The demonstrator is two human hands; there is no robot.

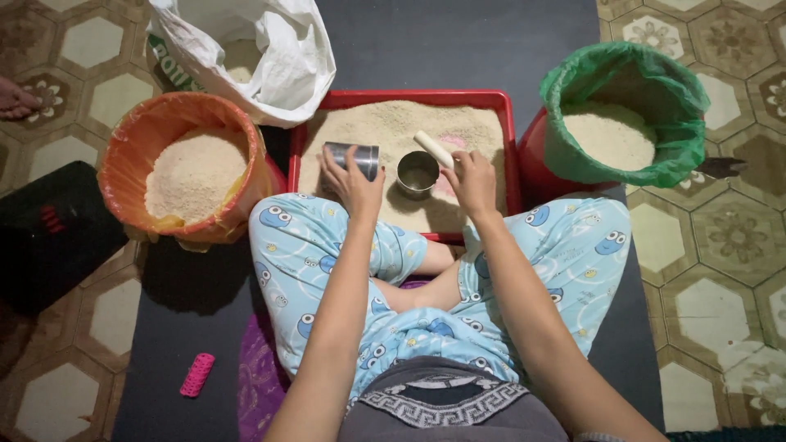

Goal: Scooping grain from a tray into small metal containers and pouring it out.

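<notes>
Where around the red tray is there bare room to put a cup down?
Free: the dark mat beyond the red tray, between white sack and green-lined bucket. Crowded: the tray's near half, where left hand holds a steel cup and right hand a white stick.

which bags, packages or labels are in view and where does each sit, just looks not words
White plastic sack: top left behind the red tray, open, crumpled, green print on its side.
Orange bag-lined bucket: left of the tray, round, holds pale grain.
Green bag-lined bucket: right of the tray, round, holds pale grain.
</notes>
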